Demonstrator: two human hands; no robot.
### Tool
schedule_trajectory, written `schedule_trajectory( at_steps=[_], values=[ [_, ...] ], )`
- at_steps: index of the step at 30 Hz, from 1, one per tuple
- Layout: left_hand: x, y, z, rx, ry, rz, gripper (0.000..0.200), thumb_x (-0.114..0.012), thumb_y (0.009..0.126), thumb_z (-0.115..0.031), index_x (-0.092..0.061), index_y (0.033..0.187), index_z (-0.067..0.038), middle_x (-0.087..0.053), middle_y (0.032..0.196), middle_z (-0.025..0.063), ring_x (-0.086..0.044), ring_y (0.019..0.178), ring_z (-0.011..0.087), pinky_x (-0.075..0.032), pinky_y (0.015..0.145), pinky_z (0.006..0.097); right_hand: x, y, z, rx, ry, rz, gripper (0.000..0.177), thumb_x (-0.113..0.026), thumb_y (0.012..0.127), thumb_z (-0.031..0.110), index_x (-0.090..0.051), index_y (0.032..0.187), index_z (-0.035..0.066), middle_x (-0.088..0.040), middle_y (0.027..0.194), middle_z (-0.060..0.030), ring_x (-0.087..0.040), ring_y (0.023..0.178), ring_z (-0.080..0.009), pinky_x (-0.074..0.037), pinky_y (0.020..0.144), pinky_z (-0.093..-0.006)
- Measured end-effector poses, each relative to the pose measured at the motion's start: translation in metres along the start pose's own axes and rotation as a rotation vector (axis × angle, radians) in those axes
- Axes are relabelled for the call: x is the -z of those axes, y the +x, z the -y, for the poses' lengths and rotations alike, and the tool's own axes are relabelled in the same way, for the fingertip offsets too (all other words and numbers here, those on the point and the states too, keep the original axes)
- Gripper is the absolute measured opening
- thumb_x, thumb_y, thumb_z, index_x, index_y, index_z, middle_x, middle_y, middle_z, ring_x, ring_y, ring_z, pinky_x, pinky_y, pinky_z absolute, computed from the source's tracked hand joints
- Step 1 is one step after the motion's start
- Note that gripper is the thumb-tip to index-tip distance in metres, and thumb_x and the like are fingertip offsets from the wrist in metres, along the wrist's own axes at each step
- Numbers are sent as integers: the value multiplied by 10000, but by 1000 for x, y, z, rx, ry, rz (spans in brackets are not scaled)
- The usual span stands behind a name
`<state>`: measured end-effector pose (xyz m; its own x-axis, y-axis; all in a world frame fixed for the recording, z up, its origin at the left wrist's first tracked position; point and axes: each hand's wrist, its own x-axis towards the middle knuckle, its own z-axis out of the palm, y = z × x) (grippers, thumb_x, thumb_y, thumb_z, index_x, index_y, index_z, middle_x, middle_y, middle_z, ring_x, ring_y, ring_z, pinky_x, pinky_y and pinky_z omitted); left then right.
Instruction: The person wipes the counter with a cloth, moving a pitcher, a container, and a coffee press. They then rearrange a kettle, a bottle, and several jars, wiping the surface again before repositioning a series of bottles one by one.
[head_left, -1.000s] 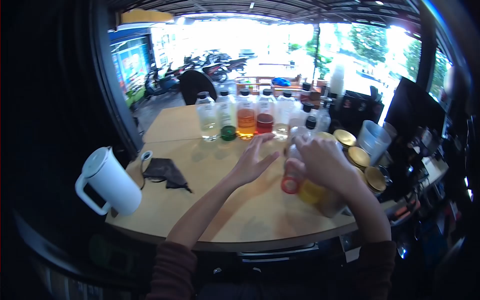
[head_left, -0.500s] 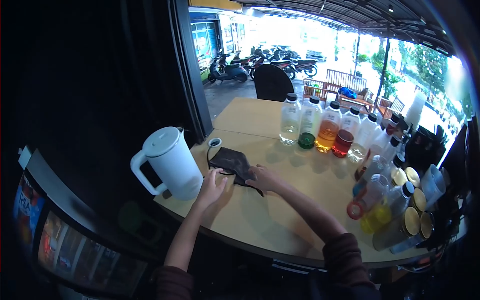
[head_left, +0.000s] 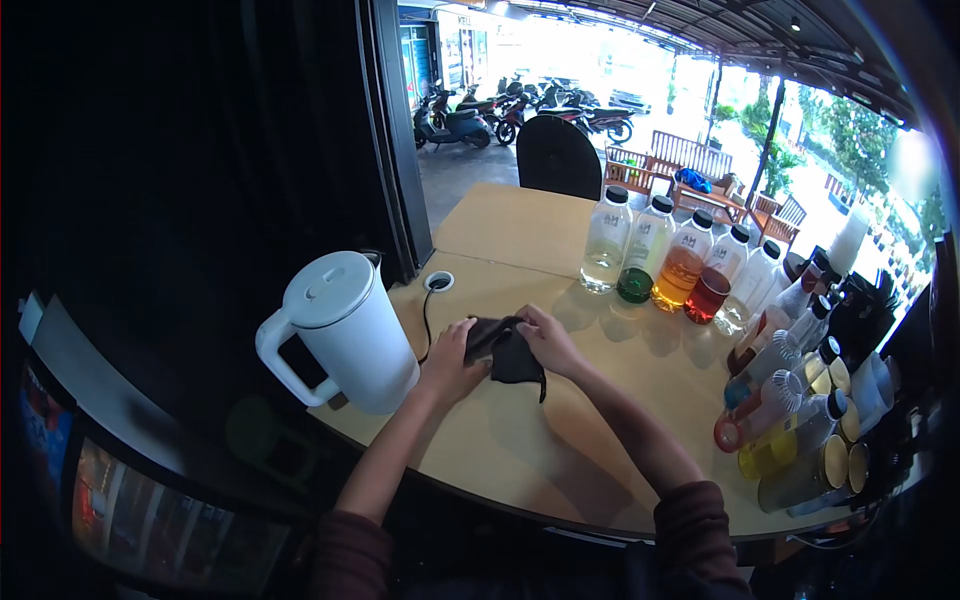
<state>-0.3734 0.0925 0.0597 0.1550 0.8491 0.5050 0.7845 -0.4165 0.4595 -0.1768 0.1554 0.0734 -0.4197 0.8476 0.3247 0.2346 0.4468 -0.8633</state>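
Note:
A dark cloth-like piece [head_left: 516,362] is bunched between my hands above the wooden table [head_left: 500,440]. My left hand [head_left: 456,362] grips its left side, thumb toward me. The fingers of my right hand [head_left: 545,340] pinch its upper right part, and a flap with a thin strap hangs below them. To the left of my left hand stands a white kettle [head_left: 345,330] with its lid on. A dark cable [head_left: 428,325] runs from a round white-rimmed hole [head_left: 438,282] in the tabletop down behind my left hand.
Capped bottles [head_left: 680,268] with clear, green, orange and red liquids stand in a row at the back right. More bottles [head_left: 770,445] and round-lidded jars [head_left: 833,465] crowd the right edge. A black chair back [head_left: 560,158] rises beyond the table.
Both hands have closed on the dark piece and lifted and folded it. It lay spread on the table before. The view has shifted slightly.

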Motion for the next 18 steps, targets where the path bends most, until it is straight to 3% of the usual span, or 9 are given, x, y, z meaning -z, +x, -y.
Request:
schedule_trajectory(
  at_steps=[2, 5, 7, 9, 11, 13, 15, 16, 18],
  values=[
    [-5, 16, 13, 103, -148, 166, 432, -652, 787, -127, -492, 1170, -7, -611, 1023, 211, -576, 992, 377, -465, 852, 417, 15, -8, 31, 31, -83, -21, 151, -502, 914, 108, -525, 1022, 6, -618, 853, -178, -599, 769, -333, -468, 711, -372],
    [8, 28, 10, -24, -94, 151, 294, -622, 801, -91, -545, 1074, -12, -630, 929, 200, -590, 922, 388, -472, 792, 419, 45, -17, 70, 72, -300, -28, 123, -505, 913, 128, -543, 969, 26, -628, 870, -188, -597, 797, -393, -473, 700, -421],
    [20, 45, 1, 60, -182, 168, 211, -600, 786, -44, -579, 993, -8, -621, 953, 189, -595, 923, 371, -472, 774, 407, 62, -18, 77, 269, -604, -95, 119, -522, 904, 147, -557, 957, 46, -631, 888, -155, -599, 769, -385, -480, 694, -441],
    [24, 59, 1, -65, -231, -147, 241, -585, 753, -3, -581, 994, -11, -615, 965, 168, -598, 948, 346, -471, 767, 385, 71, -17, 93, 323, -605, -138, 133, -542, 892, 172, -565, 949, 55, -629, 892, -137, -607, 764, -364, -483, 702, -451],
    [24, 66, 5, -44, -194, -149, 285, -571, 742, 10, -575, 1025, -23, -606, 1001, 155, -581, 993, 336, -458, 806, 391, 71, -20, 105, 307, -601, -133, 169, -562, 884, 222, -585, 950, 68, -622, 888, -122, -615, 794, -327, -490, 704, -426],
    [17, 64, 16, -19, -158, -156, 331, -556, 730, 22, -569, 1056, -35, -597, 1037, 142, -564, 1039, 325, -446, 845, 398, 68, -28, 109, 206, -724, 254, 216, -581, 873, 285, -616, 965, 93, -618, 900, -104, -615, 857, -312, -494, 730, -419],
    [3, 45, 37, 109, 40, 103, 408, -516, 743, 31, -540, 1139, -67, -564, 1152, 121, -509, 1139, 311, -385, 949, 450, 55, -29, 82, 54, -820, 582, 322, -587, 866, 352, -626, 1086, 121, -602, 1034, -115, -596, 972, -301, -488, 815, -418],
    [5, 40, 35, 240, 78, 247, 473, -500, 780, -3, -481, 1245, -84, -490, 1290, 129, -436, 1239, 301, -318, 1027, 491, 44, -29, 58, 97, -787, 535, 396, -576, 876, 362, -567, 1180, 108, -562, 1147, -126, -558, 1057, -309, -460, 876, -421],
    [-11, 29, 43, 302, 108, 171, 486, -501, 799, -30, -450, 1281, -74, -462, 1325, 144, -408, 1270, 301, -306, 1045, 490, 20, -23, 10, 141, -751, 490, 480, -564, 886, 371, -508, 1274, 94, -521, 1260, -137, -521, 1143, -317, -432, 937, -423]
  ],
)
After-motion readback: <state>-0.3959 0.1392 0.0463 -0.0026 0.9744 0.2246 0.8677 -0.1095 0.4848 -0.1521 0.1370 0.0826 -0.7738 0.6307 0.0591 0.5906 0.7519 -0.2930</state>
